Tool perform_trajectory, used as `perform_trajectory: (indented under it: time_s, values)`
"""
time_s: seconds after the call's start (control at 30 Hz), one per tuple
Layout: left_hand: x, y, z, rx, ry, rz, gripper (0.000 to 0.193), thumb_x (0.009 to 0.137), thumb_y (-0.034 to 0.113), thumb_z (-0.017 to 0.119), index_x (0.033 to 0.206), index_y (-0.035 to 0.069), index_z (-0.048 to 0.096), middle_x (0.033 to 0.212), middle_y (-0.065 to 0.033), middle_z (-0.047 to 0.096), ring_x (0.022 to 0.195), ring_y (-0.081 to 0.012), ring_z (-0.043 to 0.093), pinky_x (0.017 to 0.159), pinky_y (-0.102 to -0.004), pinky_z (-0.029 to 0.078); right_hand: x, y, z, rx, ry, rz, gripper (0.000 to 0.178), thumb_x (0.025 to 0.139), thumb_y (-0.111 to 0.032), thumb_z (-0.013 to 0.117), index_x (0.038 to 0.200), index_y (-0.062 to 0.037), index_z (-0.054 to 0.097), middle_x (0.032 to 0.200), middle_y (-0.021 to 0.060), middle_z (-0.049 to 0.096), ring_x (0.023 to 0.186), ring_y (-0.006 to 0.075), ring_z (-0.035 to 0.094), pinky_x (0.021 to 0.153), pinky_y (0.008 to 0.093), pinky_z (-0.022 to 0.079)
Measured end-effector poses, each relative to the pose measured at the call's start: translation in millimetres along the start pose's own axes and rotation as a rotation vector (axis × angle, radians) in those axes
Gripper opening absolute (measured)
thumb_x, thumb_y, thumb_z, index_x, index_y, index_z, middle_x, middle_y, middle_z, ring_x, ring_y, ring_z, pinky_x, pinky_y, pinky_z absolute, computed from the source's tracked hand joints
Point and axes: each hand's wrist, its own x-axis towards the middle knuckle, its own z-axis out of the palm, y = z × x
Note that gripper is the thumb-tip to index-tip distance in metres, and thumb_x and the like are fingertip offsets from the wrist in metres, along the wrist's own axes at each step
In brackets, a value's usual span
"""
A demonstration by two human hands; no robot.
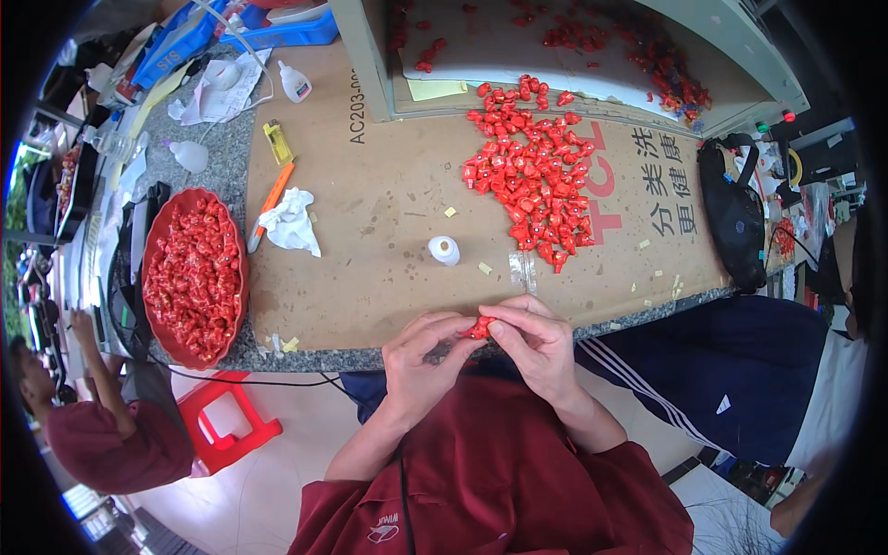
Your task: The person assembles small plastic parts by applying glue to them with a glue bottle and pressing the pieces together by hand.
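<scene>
Just beyond the table's front edge, my left hand [427,359] and my right hand [535,350] meet around a small red plastic piece [481,327]. The thumb and fingers of each hand pinch it from opposite sides, so only part of it shows. A loose pile of similar red pieces [532,176] is spread over the cardboard sheet [388,203], ahead and to the right. Between the pile and my left hand stands a small white bottle [445,250]. Far to the left, an oval red tray [242,268] is full of more red pieces.
A crumpled white tissue [291,222], an orange utility knife [276,190] and a yellow lighter [277,143] lie near the tray. Another white bottle [294,83] stands behind them. A grey metal booth [370,65] rises at the back. A black bag [731,213] sits at right; people are on both sides.
</scene>
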Motion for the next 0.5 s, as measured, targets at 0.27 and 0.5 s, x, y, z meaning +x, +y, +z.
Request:
perform_trajectory:
  time_s: [0.27, 0.5]
  values:
    - [1, -3, -5, 0.123, -0.012, 0.198, 0.026, 0.063, -0.004, 0.074, 0.087, 0.003, 0.068, 0.085, -0.0083, 0.065, 0.075, -0.0203, 0.063, 0.062, -0.0285, 0.052, -4, -3, 1, -0.188, -0.008, -0.095, 0.019, 0.081, 0.003, 0.061, 0.099, 0.0013, 0.066, 0.083, 0.0078, 0.062, 0.071, 0.0111, 0.057, 0.061, 0.0209, 0.045]
    - [-1, 1, -6, 0.204, 0.003, 0.24, 0.028, 0.059, -0.005, 0.074, 0.085, 0.002, 0.068, 0.082, -0.0071, 0.064, 0.073, -0.0208, 0.062, 0.061, -0.0287, 0.051, -10, 6, 8, -0.1, 0.023, -0.087, 0.02, 0.082, 0.004, 0.059, 0.101, 0.0027, 0.064, 0.09, 0.0093, 0.061, 0.075, 0.0109, 0.06, 0.064, 0.0205, 0.051]
